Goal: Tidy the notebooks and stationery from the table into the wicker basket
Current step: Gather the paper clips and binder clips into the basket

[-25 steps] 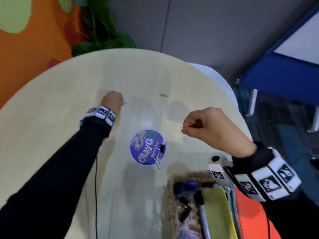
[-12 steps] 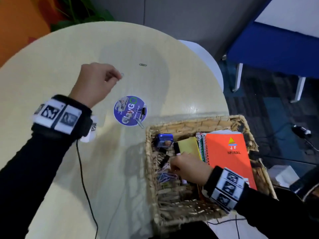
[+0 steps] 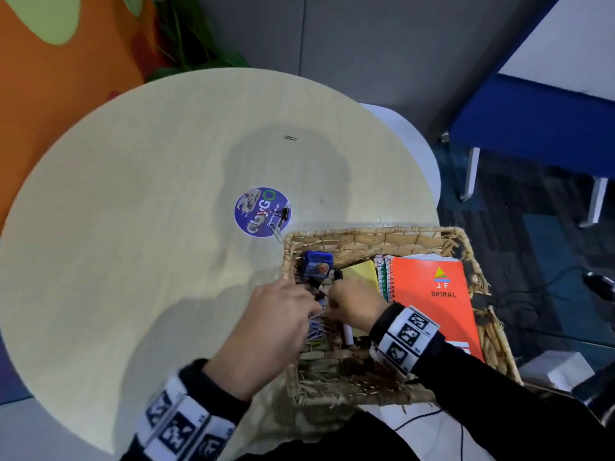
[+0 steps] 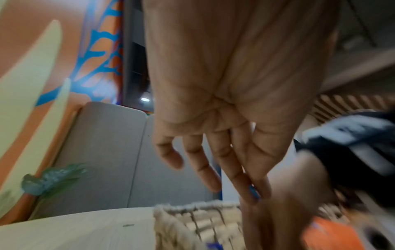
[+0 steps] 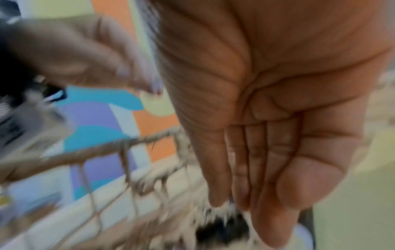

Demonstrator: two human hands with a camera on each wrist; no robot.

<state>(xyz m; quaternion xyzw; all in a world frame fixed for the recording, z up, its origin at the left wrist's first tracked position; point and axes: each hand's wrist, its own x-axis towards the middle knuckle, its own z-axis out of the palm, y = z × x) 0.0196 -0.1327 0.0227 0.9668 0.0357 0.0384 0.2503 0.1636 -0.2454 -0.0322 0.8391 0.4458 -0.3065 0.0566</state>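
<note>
The wicker basket stands at the table's right edge. It holds an orange spiral notebook, a yellow pad, a small blue case, a marker and blue paper clips. Both hands are over its left side. My left hand reaches in across the rim; in the left wrist view its thumb and forefinger pinch a small blue paper clip. My right hand points straight fingers down into the basket and holds nothing that I can see. A green paper clip, a black binder clip and a silver paper clip lie on the table.
A round purple sticker marks the middle of the pale round table. Beyond the table are a white chair, a blue bench and a plant. A white box and cables lie on the floor.
My right hand went down from above the table into the basket. My left hand then came back from the far left of the table to the basket's left rim.
</note>
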